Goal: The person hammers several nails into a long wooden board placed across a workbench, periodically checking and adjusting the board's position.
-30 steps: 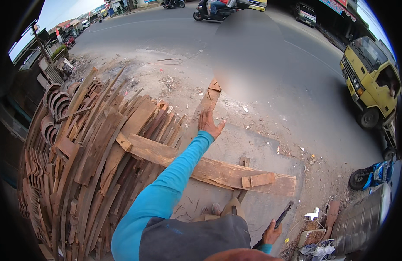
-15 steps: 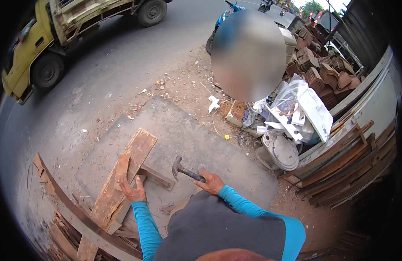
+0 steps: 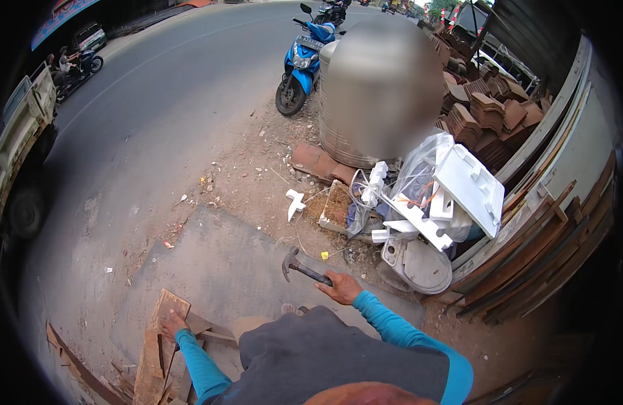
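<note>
Currently: right hand point(image 3: 340, 288) wraps closed around the handle of a claw hammer point(image 3: 303, 269); hammer head up and to the left of the fist, lifted clear of the ground. Left hand point(image 3: 171, 325) lies palm-down on the wooden plank point(image 3: 156, 351), fingers spread over its upper end, pressing rather than clenching.

Key relation: plank lies low-left of the hammer head, w/ the person's dark-clad knee/lap between the two hands. Plank long axis runs roughly near-to-far from the body, tilted slightly right at the top. Left hand is on it; right hand well apart, across the body.

Surface: plank sits on a flat grey concrete slab point(image 3: 224, 263), more scrap timber pieces around and under it at lower left. Bare dirt and debris round the slab.

Room: open roadside. Right side crowded — white plastic scrap pile point(image 3: 446, 202), leaning boards point(image 3: 548, 250), stacked roof tiles point(image 3: 480, 108). Blue scooter point(image 3: 301, 61) parked further out; asphalt road point(image 3: 163, 101) to the left, truck point(image 3: 21, 148) at the left rim.
</note>
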A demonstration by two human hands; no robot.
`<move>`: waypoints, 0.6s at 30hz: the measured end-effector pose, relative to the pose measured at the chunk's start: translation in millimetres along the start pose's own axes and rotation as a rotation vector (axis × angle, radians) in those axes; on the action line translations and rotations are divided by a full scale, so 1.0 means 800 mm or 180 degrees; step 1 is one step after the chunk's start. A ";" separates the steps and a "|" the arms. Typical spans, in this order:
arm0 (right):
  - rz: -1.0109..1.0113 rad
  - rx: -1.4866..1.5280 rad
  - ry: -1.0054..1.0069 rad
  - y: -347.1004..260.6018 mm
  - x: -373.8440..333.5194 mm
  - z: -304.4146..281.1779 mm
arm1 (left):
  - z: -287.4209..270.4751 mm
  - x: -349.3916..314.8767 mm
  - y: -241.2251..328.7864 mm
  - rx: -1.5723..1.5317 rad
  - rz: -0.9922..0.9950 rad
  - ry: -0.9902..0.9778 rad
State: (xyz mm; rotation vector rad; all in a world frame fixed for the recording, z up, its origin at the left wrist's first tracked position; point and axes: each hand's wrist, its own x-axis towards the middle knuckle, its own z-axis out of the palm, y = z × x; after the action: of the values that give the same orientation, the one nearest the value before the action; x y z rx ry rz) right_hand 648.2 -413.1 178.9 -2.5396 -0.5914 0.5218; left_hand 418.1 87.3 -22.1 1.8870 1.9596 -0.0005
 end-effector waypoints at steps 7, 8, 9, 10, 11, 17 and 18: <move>0.0045 0.0772 0.0018 -0.031 0.130 0.021 | 0.034 -0.023 0.021 0.0942 -0.0253 0.0379; 0.0027 0.0887 -0.0035 -0.048 0.151 0.021 | 0.043 -0.019 0.012 0.1009 -0.0263 0.0492; 0.0017 0.0883 -0.0146 -0.059 0.172 0.019 | 0.055 -0.017 0.012 0.1087 -0.0245 0.0579; 0.0002 0.0890 -0.0291 -0.070 0.194 0.019 | 0.063 -0.021 0.012 0.1262 -0.0314 0.0597; 0.0038 0.0913 -0.0431 -0.077 0.211 0.023 | 0.069 -0.021 0.015 0.1475 -0.0343 0.0606; -0.0322 0.0419 -0.0830 -0.143 0.377 0.033 | 0.072 -0.007 0.055 0.1624 -0.0209 0.1007; -0.0414 0.0352 -0.0903 -0.161 0.404 0.035 | 0.069 -0.003 0.059 0.1584 -0.0098 0.1073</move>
State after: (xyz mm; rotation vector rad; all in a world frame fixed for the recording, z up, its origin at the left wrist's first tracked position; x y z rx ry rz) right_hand 865.0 -141.7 143.1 -2.3212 -0.7989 0.8504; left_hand 479.5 73.4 -58.2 2.2859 2.3831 -0.2104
